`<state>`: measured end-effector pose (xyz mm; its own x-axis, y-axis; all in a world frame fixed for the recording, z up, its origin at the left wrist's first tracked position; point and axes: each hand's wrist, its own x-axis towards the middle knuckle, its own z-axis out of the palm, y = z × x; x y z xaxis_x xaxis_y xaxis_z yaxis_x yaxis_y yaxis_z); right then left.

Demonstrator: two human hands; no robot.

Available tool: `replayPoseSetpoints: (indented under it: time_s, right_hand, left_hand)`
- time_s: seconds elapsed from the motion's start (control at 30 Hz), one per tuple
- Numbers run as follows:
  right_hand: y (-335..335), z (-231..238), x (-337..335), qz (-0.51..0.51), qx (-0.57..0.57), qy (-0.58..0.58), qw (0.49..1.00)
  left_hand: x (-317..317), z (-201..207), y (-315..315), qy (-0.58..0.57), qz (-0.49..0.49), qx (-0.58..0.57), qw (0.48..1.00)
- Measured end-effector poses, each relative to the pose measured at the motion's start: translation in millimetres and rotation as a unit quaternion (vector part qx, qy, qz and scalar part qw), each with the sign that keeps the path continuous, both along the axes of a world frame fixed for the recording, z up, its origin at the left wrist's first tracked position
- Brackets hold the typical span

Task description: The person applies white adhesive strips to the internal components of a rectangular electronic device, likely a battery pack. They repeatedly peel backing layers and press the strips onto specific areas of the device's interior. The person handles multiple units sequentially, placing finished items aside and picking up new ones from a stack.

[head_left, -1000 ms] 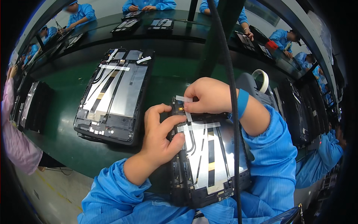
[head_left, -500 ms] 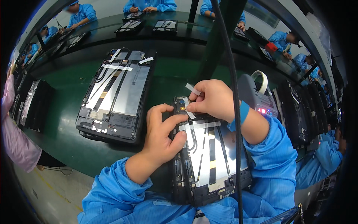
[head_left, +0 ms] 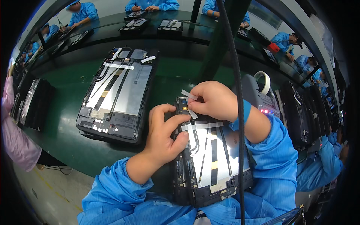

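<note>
Close to me lies an opened tablet [head_left: 227, 161] on top of another dark unit, its silver inner plate and dark cables showing. My right hand [head_left: 217, 100] is closed over the tablet's far end in a pinch, a short white tape strip [head_left: 188, 94] sticking out from its fingers. Below those fingertips, another white strip [head_left: 192, 114] runs along the tablet's top part. A wider pale strip [head_left: 202, 126] crosses the plate. My left hand [head_left: 159, 135] rests against the tablet's far left corner, fingers apart, thumb over its left edge.
Left of my hands stands a stack of opened tablets [head_left: 129, 88] with white strips on top. A tape roll [head_left: 265, 83] sits on a grey dispenser [head_left: 258, 95] with red lights. A black cable [head_left: 237, 75] hangs in front. Dark units [head_left: 294, 112] stand at right; co-workers sit beyond.
My right fingers have shifted slightly, and the free end of the pinched strip has swung a little left and down. My left hand has stayed at the tablet's corner.
</note>
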<state>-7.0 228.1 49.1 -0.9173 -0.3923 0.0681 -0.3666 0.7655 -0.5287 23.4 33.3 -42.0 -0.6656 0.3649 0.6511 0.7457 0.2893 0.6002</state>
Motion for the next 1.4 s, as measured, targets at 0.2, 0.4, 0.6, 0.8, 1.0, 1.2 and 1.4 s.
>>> replayPoseSetpoints:
  time_s: [0.2,0.4,0.6,0.8,1.0,1.2,1.4]
  right_hand:
    - [-10.1,4.6,-1.6,-0.045,0.057,-0.022,0.997]
    - [-15.7,7.8,-1.9,-0.095,0.074,-0.072,0.990]
    - [0.6,-0.5,22.1,-0.034,-0.064,0.092,0.993]
    - [12.0,-9.2,30.6,0.116,-0.041,0.106,0.987]
    - [21.1,-13.0,30.8,0.143,-0.041,0.119,0.982]
    - [41.7,-6.5,80.7,-0.002,-0.171,0.083,0.982]
    - [55.3,-24.4,144.4,-0.065,-0.151,0.137,0.977]
  left_hand:
    - [-0.7,0.3,0.0,0.010,0.002,-0.002,1.000]
    - [-0.9,3.0,-0.6,0.017,0.003,-0.024,1.000]
    - [-0.3,5.9,-1.4,0.009,0.002,-0.053,0.999]
    - [0.5,4.7,-3.4,0.041,0.019,-0.076,0.996]
    - [4.5,13.1,2.3,0.034,0.021,-0.049,0.998]
    - [-0.5,14.0,-1.5,0.075,0.009,-0.099,0.992]
    - [-4.4,27.7,6.0,0.003,0.024,-0.067,0.997]
